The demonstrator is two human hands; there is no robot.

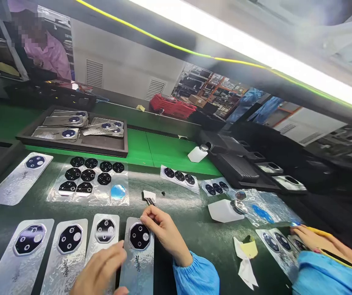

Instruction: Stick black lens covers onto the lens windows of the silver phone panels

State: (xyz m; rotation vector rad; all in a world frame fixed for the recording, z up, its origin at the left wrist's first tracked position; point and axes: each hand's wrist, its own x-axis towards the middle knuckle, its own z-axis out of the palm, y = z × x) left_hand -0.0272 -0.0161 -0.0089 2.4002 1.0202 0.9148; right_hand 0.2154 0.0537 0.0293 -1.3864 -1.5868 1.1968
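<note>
A silvery phone back cover with a black octagonal camera plate lies in front of me. My left hand hovers at its left edge, blurred, fingers apart and nothing in them. Pinched between the fingers of my right hand are dark tweezers, with a small white pad at their tip. The thumb of that hand is at the plate's upper right edge. Three similar back covers stand in a row to the left: one, another, and a third partly behind my left hand.
Beyond lie a loose cover, a sheet of black camera stickers and a tray of covers. White pump bottles and crumpled paper are to the right. A co-worker's hand works at far right.
</note>
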